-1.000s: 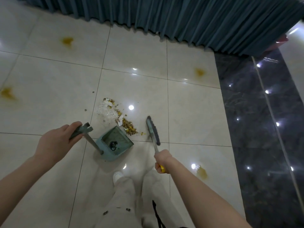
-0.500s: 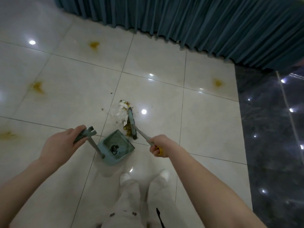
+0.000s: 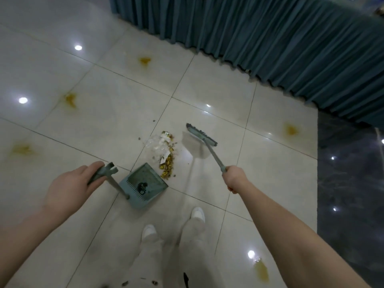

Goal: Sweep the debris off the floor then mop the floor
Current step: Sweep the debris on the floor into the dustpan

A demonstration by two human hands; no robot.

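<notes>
A pile of debris (image 3: 164, 154), clear plastic scraps and yellow-brown bits, lies on the cream tiled floor (image 3: 116, 113). Just below it stands a teal dustpan (image 3: 145, 183) with a dark clump inside, its mouth facing the pile. My left hand (image 3: 70, 186) grips the top of the dustpan's upright handle. My right hand (image 3: 235, 178) grips the broom handle. The broom head (image 3: 200, 135) is to the right of the pile, lifted, with its shadow on the tile below it.
A teal pleated curtain (image 3: 270, 38) runs along the far side. Dark marble flooring (image 3: 349, 183) lies at the right. Several yellow stains (image 3: 291, 129) spot the tiles, one near my right arm. My white shoes (image 3: 197, 214) stand just behind the dustpan.
The broom head has swung from on the debris pile out to its right and risen off the floor. The dustpan and left hand have stayed put.
</notes>
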